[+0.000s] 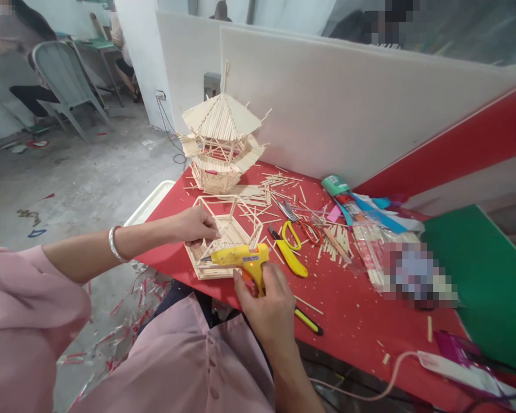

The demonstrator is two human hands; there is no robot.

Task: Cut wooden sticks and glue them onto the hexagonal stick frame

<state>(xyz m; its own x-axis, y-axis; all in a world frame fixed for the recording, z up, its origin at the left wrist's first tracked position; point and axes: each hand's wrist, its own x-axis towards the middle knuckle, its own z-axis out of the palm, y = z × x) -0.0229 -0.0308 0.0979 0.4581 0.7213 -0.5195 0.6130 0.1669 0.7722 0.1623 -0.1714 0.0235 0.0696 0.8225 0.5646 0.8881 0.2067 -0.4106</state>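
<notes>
My right hand [270, 304] is wrapped round the handle of a yellow glue gun [241, 256], whose nozzle points left over a low frame of thin wooden sticks [215, 274]. Above that frame is my left hand [198, 223], its fingers pinched together at the frame's left side. What the left fingers hold, if anything, is too small to make out. Behind the frame stands a pagoda-like model [223, 132] built of the same pale sticks, with a pointed roof.
The red table [339, 321] bears loose sticks [279, 180], scissors [290, 229], a yellow cutter [292, 258] and another cutter [308, 321]. Plastic packets [365, 235] and a green board [477, 275] lie right. A white power strip [451, 370] has a cord. Other people sit behind, left, near a chair [64, 74].
</notes>
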